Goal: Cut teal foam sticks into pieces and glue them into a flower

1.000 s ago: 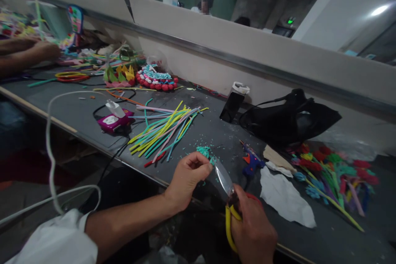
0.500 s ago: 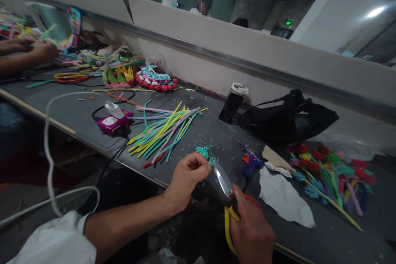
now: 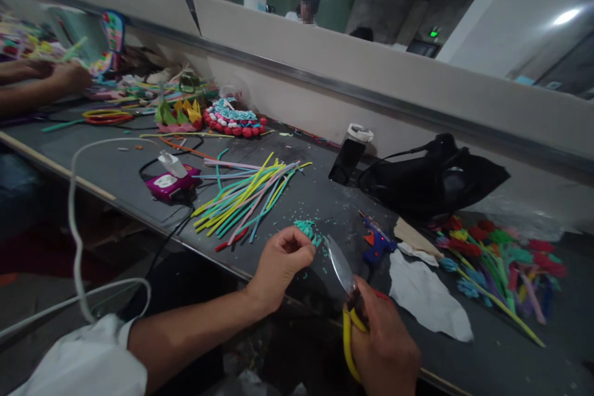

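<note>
My left hand (image 3: 288, 263) is closed in a pinch over the dark table, apparently on a short teal pipe cleaner piece (image 3: 317, 239) at its fingertips; most of it is hidden by the fingers. A small pile of teal clippings (image 3: 304, 226) lies just beyond, with loose bits scattered around. My right hand (image 3: 383, 340) grips scissors (image 3: 340, 266) with yellow and red handles. The blades point up and left, their tip slightly right of the left fingertips and apart from them. Beyond my left hand a bundle of yellow, teal, pink and blue pipe cleaners (image 3: 250, 198) is spread out.
To the right are a blue glue gun (image 3: 378, 244), white paper (image 3: 427, 297), pipe cleaner flowers (image 3: 505, 253) and a black bag (image 3: 436, 179). A bottle (image 3: 348, 154) stands by the partition. A purple power strip (image 3: 171, 182) lies left, with another person's hands (image 3: 69, 77) farther left.
My right hand has moved slightly right and down with the scissors, so the blade tip has drawn away from the left fingertips. My left hand has stayed nearly still.
</note>
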A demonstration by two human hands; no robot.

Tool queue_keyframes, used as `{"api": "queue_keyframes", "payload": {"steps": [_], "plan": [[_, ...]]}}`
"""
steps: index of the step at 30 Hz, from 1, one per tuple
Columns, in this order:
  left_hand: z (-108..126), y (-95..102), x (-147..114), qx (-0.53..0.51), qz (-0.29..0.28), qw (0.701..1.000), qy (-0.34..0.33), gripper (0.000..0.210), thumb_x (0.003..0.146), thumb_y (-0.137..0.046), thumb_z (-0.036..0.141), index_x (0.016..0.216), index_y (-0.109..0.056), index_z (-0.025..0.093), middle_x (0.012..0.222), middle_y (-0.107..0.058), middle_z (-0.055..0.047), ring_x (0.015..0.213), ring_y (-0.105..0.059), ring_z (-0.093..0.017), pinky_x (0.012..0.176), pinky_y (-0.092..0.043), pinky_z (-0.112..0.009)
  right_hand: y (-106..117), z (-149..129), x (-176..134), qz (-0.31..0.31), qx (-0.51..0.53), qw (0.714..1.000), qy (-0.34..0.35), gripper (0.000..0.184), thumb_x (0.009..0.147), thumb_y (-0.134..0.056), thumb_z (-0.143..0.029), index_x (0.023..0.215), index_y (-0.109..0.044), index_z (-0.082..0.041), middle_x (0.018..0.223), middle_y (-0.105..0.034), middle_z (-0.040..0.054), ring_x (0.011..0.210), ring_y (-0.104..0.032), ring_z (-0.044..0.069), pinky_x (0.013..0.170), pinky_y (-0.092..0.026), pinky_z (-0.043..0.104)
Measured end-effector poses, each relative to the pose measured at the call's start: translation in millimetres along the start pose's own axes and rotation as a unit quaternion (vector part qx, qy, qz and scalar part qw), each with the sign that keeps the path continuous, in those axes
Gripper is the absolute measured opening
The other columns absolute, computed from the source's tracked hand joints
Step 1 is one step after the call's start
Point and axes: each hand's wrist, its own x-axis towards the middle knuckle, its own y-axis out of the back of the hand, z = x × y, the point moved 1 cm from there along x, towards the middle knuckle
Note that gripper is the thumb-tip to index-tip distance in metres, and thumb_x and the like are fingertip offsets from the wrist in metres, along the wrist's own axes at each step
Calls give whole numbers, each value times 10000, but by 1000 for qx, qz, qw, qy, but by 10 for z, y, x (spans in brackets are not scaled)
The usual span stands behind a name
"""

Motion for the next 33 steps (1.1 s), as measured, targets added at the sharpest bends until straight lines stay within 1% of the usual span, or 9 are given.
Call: {"api": "queue_keyframes", "payload": {"steps": [7, 14, 18, 20, 23, 25, 27, 31, 33], "plan": [[-3, 6, 11, 24, -15, 999, -25, 143, 667, -655, 212, 630, -527, 162, 619, -473, 40, 607, -399, -87, 589, -325, -218, 7, -39, 12, 7, 1, 1000, 8, 341, 997, -366, -347, 1183, -589, -169, 830, -683, 60, 731, -627, 177, 698, -436, 272], [4, 16, 9, 67, -19, 996, -56, 135, 686, -633, 203, 628, -518, 164, 625, -492, 30, 624, -429, -98, 602, -361, -215, 21, -17, 21, -4, -27, 999, 28, 385, 1009, -312, -344, 1202, -590, -161, 817, -686, 68, 713, -621, 182, 704, -429, 287], [-14, 25, 25, 89, -24, 994, -61, 136, 689, -624, 198, 622, -511, 164, 616, -496, 31, 607, -426, -95, 587, -360, -213, -1, -3, -24, -4, -37, 999, 29, 342, 996, -372, -306, 1216, -595, -169, 767, -681, 42, 709, -635, 172, 689, -423, 276], [-21, 31, 31, 99, -23, 993, -62, 136, 687, -621, 195, 617, -509, 165, 606, -492, 33, 597, -424, -94, 572, -357, -213, -16, 6, -45, -7, -38, 999, 21, 320, 988, -404, -283, 1213, -602, -174, 776, -693, 36, 700, -644, 162, 670, -424, 264], [-36, 45, 35, 114, -23, 990, -74, 131, 687, -618, 194, 615, -512, 168, 601, -495, 33, 589, -430, -97, 561, -362, -214, -22, 33, -54, -9, -34, 999, 11, 328, 989, -400, -289, 1211, -610, -171, 869, -727, 54, 709, -664, 157, 653, -440, 253], [-52, 55, 40, 123, -24, 988, -88, 126, 693, -613, 191, 617, -515, 170, 607, -505, 32, 595, -443, -99, 572, -372, -214, -11, 64, -51, -13, -30, 999, 0, 349, 988, -377, -301, 1204, -617, -169, 936, -737, 68, 743, -684, 166, 645, -458, 253], [-73, 69, 60, 137, -25, 985, -101, 117, 698, -609, 190, 618, -526, 170, 613, -516, 30, 602, -458, -99, 590, -380, -216, 2, 103, -54, -28, -21, 999, -22, 359, 981, -369, -315, 1179, -635, -176, 946, -745, 66, 737, -697, 170, 615, -473, 250], [-108, 107, 180, 185, -22, 975, -119, 100, 697, -620, 212, 626, -571, 161, 626, -549, 21, 621, -491, -106, 623, -391, -222, -2, 186, -73, -72, 9, 992, -106, 390, 952, -428, -436, 1134, -672, -191, 921, -761, 55, 632, -702, 173, 555, -496, 247], [-106, 132, 277, 205, -6, 971, -125, 103, 695, -629, 232, 635, -592, 157, 620, -558, 19, 619, -497, -108, 619, -392, -221, -13, 222, -69, -86, 43, 985, -144, 446, 934, -434, -506, 1114, -685, -185, 958, -763, 69, 676, -722, 199, 583, -518, 258]]}}
